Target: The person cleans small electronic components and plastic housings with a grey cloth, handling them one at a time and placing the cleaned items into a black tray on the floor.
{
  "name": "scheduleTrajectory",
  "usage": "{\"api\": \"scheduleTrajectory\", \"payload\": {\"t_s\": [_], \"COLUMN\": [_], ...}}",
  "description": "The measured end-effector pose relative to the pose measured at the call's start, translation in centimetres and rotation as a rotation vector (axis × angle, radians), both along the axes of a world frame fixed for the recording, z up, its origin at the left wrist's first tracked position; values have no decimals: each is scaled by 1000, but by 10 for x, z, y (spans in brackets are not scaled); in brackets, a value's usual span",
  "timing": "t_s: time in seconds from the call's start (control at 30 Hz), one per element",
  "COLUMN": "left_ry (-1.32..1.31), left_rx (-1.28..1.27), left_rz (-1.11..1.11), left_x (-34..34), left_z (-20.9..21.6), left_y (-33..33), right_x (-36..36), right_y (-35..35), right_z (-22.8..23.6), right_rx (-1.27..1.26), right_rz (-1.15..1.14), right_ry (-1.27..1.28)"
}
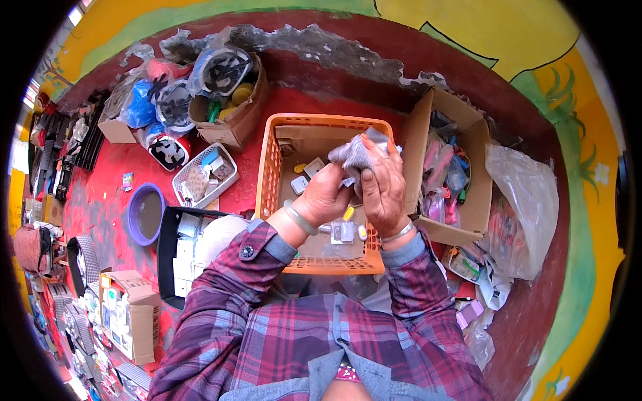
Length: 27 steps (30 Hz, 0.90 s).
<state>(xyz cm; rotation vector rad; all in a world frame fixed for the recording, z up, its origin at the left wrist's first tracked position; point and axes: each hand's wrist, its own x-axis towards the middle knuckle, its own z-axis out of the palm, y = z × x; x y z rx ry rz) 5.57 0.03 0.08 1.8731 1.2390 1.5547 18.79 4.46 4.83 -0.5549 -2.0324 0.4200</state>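
Note:
Both hands meet above an orange plastic basket (269, 175). Bunched between them is a grey cloth (353, 152). My left hand (322, 195) is closed at the cloth's lower left, its fingertips partly hidden. My right hand (384, 190) wraps the cloth from the right, fingers pointing up. Whether anything is inside the folds cannot be made out. Below the hands, on the basket's cardboard-lined bottom, lie a white oval gadget (299, 185), a yellow piece (300, 168), a small clear box (343, 232) and a yellow-and-white piece (362, 232).
Right of the basket stands an open cardboard box (461, 230) of colourful goods, with clear plastic sheeting (528, 207) beside it. To the left are a white tray (227, 182), a purple basin (132, 217) and a black box (167, 254). Bagged goods (175, 107) crowd the back left.

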Motion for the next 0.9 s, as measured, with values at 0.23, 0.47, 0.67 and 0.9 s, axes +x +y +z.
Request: {"api": "scheduleTrajectory", "payload": {"t_s": [0.23, 0.47, 0.67, 0.9], "left_ry": [51, -433, -1056, -1258], "left_rx": [7, -128, -324, -491], "left_rz": [-88, -208, -339, -367], "left_x": [-7, -12, -25, -28], "left_z": [-5, -1, 18, 9], "left_y": [0, -4, 0, 5], "right_x": [21, 45, 56, 55], "right_y": [42, 72, 76, 77], "right_z": [-20, -52, -36, -27], "right_rx": [-436, -1082, -1343, -1200], "right_rz": [-121, -23, 407, 414], "right_ry": [-182, 468, 1142, 1233]}}
